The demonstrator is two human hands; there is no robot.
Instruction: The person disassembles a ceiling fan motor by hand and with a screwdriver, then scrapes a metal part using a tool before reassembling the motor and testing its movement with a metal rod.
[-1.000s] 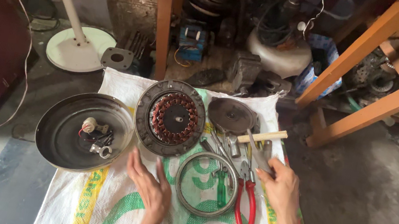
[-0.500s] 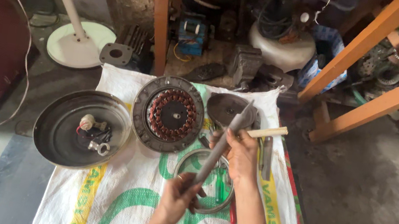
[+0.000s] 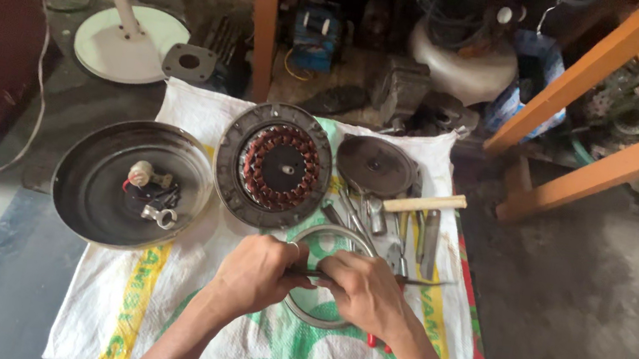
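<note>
Thin dark metal rod [image 3: 372, 278], apparently a long file or similar tool, lay level across the two hands, its long axis running left to right with the narrow tip pointing right past the red-handled pliers [image 3: 378, 342]. It hung just above the grey metal ring [image 3: 310, 231] resting on the white woven sack [image 3: 175, 301]. Left hand [image 3: 259, 272] was curled into a fist around the rod's left end, knuckles up, forearm coming in from the lower edge. Right hand [image 3: 366, 292] was closed over the rod's middle, fingers wrapped down, wrist angled in from the lower right. Beyond them sat the round copper-wound stator [image 3: 274, 166], the shallow dark metal pan [image 3: 85, 195] and a wooden-handled hammer [image 3: 422, 203].
</note>
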